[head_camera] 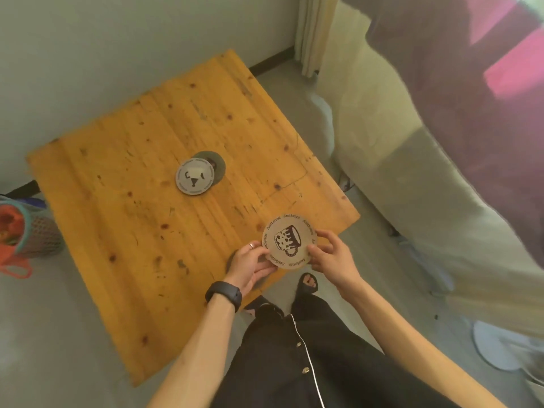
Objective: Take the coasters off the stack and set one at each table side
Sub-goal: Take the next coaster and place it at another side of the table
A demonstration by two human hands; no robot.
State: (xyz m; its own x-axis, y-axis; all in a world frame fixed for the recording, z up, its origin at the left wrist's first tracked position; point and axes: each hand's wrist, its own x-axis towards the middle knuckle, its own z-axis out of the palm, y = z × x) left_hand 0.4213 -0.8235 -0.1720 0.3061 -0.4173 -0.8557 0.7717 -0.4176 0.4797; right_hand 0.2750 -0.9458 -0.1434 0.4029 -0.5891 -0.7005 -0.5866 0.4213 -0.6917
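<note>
A round grey coaster with a mug drawing [289,241] is held just above the near right corner of the wooden table [141,231]. My left hand [250,265] pinches its left edge and my right hand [329,254] pinches its right edge. Near the table's middle lies a small stack of coasters [195,176]: the top one shows a dark figure, and a darker coaster [216,166] sticks out from under it at the back right. A black watch sits on my left wrist.
A pale sofa [397,160] stands close to the table's right side. A mesh bag [26,231] with red contents sits on the floor at the left. My sandalled foot [307,282] is by the table's near edge. A white fan base [497,346] lies at the right.
</note>
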